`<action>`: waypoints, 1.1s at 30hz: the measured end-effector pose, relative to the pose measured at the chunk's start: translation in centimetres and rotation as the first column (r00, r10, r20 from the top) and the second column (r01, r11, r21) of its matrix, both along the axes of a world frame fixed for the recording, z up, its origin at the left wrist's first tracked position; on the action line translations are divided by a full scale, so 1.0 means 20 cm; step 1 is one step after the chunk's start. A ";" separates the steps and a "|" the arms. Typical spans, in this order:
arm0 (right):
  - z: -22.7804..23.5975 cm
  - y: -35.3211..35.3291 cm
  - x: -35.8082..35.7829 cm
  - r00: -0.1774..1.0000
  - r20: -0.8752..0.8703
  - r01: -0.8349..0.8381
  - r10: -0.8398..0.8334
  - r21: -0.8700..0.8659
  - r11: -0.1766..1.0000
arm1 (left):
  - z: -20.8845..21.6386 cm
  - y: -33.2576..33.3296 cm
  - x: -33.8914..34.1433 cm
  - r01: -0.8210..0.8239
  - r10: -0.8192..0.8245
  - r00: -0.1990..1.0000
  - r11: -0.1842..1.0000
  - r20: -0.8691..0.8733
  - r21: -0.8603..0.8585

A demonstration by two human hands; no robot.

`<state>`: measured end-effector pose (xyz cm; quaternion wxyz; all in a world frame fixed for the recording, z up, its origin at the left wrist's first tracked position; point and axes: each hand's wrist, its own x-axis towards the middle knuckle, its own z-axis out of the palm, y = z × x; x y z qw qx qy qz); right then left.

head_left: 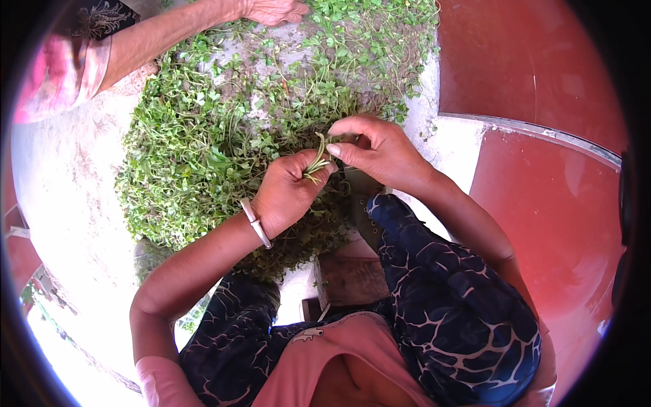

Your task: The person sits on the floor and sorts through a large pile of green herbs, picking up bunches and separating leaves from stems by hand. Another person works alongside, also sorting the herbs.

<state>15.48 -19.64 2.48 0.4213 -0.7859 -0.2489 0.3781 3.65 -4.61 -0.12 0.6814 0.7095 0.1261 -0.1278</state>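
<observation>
My left hand (pixel 293 184), with a pale bracelet (pixel 255 224) at the wrist, is closed round a small bunch of green stems (pixel 317 167). The pale stem ends stick out between thumb and forefinger. My right hand (pixel 380 150) is bent beside it, its thumb and forefinger drawn close together at the upper part of the same stems. Its other fingers are mostly hidden behind. Beneath and beyond both hands spreads a thick heap of leafy green plants (pixel 196 149), with tangled thin stems.
At the top, another person's hand (pixel 274 9) reaches over the far greens from the left. Reddish panels (pixel 542 210) with a metal strip (pixel 536 129) stand to the right. Below the heap, between my knees, is a brown wooden piece (pixel 349 279). Bright pale ground (pixel 74 224) lies left.
</observation>
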 end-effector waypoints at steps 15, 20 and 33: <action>0.22 -0.14 0.30 0.796 -0.555 0.453 -0.240 0.286 0.844 | 0.08 0.17 0.07 -0.333 0.256 0.937 0.860 -0.237 -0.388; 0.18 -0.19 0.28 0.673 -0.701 0.573 -0.235 0.293 0.765 | 0.06 0.17 0.09 -0.375 0.289 0.927 0.739 -0.240 -0.560; 0.14 -0.13 0.14 0.459 -0.872 0.626 -0.168 0.184 0.758 | 0.21 0.08 0.15 -0.133 0.144 0.990 0.928 0.006 -0.347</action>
